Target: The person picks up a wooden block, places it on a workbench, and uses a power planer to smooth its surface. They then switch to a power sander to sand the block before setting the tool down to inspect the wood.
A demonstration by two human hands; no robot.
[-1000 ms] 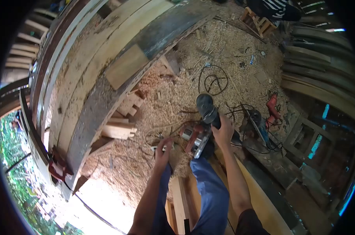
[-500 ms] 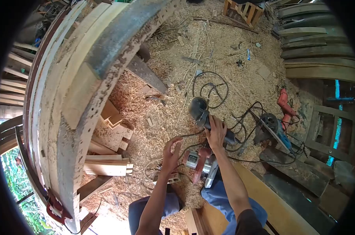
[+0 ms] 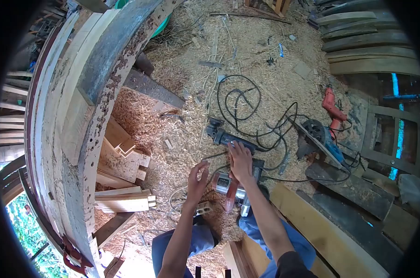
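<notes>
An angle grinder (image 3: 236, 140) lies on the shavings-covered floor in front of me, its head to the left and its cord trailing off right. My right hand (image 3: 241, 164) is just below it, fingers stretched forward and fingertips overlapping the grinder's body in this view. Under that hand and wrist stands a silver power tool with a red handle (image 3: 229, 199), close between my knees. To its left, my left hand (image 3: 198, 181) hovers with curved, parted fingers and holds nothing.
A red drill (image 3: 333, 110) and a blue circular saw (image 3: 328, 147) lie to the right among tangled black cords (image 3: 240, 104). Cut wood blocks (image 3: 124, 200) sit at left beside a large curved timber structure (image 3: 87, 134). A long yellowish board (image 3: 321, 227) runs along my right.
The grinder has gone from my right hand's grip to lying on the floor, turned sideways. That hand has drawn back toward me, its fingers straightened. My view has shifted slightly.
</notes>
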